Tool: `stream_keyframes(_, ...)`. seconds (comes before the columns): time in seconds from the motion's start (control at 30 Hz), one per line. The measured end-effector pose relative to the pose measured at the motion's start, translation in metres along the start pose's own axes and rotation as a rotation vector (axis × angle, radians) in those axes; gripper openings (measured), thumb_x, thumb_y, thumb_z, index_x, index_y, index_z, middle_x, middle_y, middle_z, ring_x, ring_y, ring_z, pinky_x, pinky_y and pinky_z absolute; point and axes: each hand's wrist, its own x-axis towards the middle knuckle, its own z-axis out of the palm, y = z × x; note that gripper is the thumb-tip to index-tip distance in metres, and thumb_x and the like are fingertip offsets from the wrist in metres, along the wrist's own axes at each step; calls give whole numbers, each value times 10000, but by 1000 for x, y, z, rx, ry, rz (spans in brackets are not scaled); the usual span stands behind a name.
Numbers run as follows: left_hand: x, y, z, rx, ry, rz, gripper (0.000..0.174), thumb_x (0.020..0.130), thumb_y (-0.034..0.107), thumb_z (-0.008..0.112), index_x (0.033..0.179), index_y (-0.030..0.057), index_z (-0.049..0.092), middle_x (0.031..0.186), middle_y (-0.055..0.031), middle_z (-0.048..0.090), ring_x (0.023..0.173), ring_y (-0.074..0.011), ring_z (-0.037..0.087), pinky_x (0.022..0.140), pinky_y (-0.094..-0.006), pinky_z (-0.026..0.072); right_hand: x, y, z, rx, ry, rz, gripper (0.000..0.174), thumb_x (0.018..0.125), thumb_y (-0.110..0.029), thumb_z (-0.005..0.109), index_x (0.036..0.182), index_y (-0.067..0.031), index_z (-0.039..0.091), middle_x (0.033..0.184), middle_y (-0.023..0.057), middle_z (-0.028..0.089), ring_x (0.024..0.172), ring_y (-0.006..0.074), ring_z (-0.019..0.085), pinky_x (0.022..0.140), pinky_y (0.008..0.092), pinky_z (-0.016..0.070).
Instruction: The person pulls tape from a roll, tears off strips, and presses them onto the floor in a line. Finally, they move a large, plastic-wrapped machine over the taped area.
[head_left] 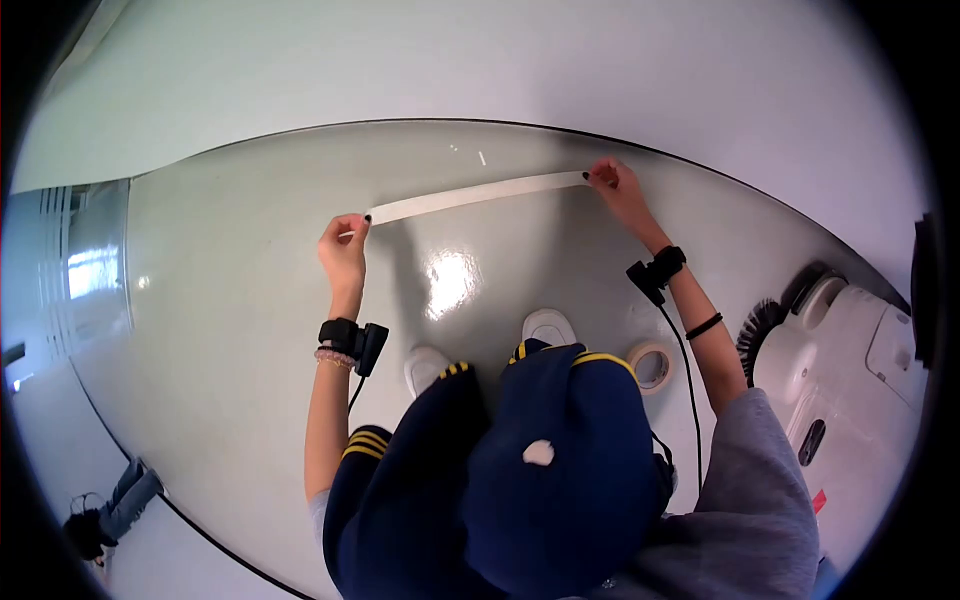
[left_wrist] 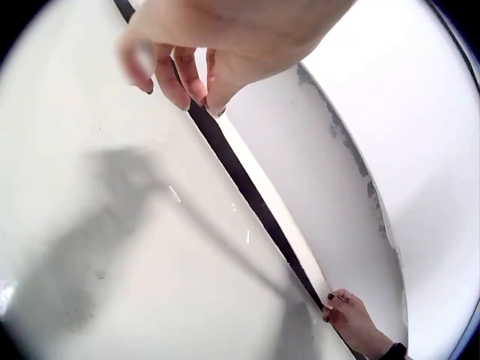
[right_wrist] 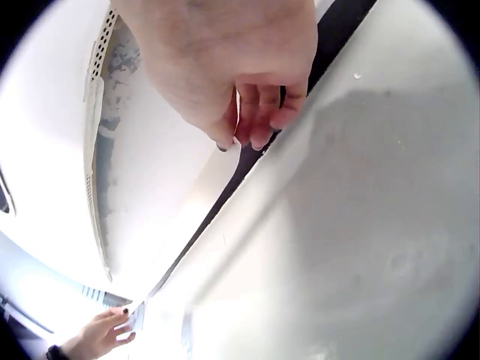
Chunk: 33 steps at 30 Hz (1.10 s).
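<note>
A long strip of white masking tape [head_left: 480, 193] is stretched between the two hands, above the floor. My left hand [head_left: 343, 245] pinches its left end between thumb and fingers. At the other end, slightly farther from the body, my right hand [head_left: 617, 190] pinches the strip the same way. In the left wrist view the tape [left_wrist: 262, 184] runs from the left fingertips down to the right hand. The right wrist view shows the tape [right_wrist: 201, 191] leading away from the right thumb and fingers toward the left hand.
A tape roll [head_left: 651, 368] lies on the floor beside the right knee. A white machine with a round brush [head_left: 760, 335] stands at the right. Ahead, a dark seam [left_wrist: 240, 176] marks the foot of the white wall [head_left: 480, 60]. Another person [head_left: 115, 510] is at the lower left.
</note>
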Motion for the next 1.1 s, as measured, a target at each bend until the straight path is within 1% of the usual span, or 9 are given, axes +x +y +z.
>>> stream_keyframes(0.13,5,7,9,18,17,-47,146,802,137,673,843,4,628,759,-47,637,663,-112,560,597,-240,431,-11,11,-3,49,-77,86,101,824,-112,613,863,-31,569,773,17,606,715,97,558,644,249,440)
stream_keyframes(0.2,16,0,23,73,2,-47,178,797,156,689,831,1,609,752,-41,629,673,-103,561,594,-231,419,-18,11,-4,-25,-117,251,101,816,-104,614,865,-23,580,780,19,610,740,87,562,666,246,444)
stream_keyframes(0.33,37,-8,70,69,-53,40,178,780,152,707,821,9,607,743,-45,627,685,-113,576,633,-242,446,-29,24,-11,108,88,353,116,811,-116,627,862,-24,578,780,20,608,752,83,560,681,243,445)
stream_keyframes(0.43,69,1,97,12,-95,106,162,777,137,705,811,10,611,738,-40,629,687,-114,583,649,-246,454,-23,40,-20,207,265,247,127,808,-121,637,869,-24,581,752,13,598,710,73,542,647,233,436)
stream_keyframes(0.5,91,-9,112,-167,-162,180,145,771,119,704,811,11,616,736,-35,633,679,-110,582,653,-248,454,-15,38,-28,94,290,183,120,801,-97,643,875,-24,583,718,-3,582,668,61,518,597,228,424)
stream_keyframes(0.63,115,-16,142,-151,-108,224,120,765,96,697,782,5,622,711,-37,636,655,-108,581,648,-246,454,12,30,-25,202,360,235,113,787,-69,651,864,-21,585,695,-14,569,641,54,499,560,226,409)
stream_keyframes(0.9,132,-33,146,150,44,185,193,699,170,748,779,16,663,711,-71,665,643,-143,619,636,-273,469,37,40,-1,-194,448,100,166,761,-116,674,858,0,606,658,25,565,601,110,512,568,268,428)
stream_keyframes(1.0,142,-43,148,164,69,206,265,668,222,771,813,26,665,743,-79,674,669,-188,633,655,-295,474,36,38,14,-199,500,254,184,766,-151,661,847,3,603,631,62,562,581,133,516,571,284,431)
stream_keyframes(1.1,148,-48,152,338,99,277,310,661,264,776,846,42,665,769,-77,679,717,-242,642,679,-337,480,35,37,18,-255,562,235,169,791,-163,625,821,1,600,633,84,575,579,163,534,570,303,431)
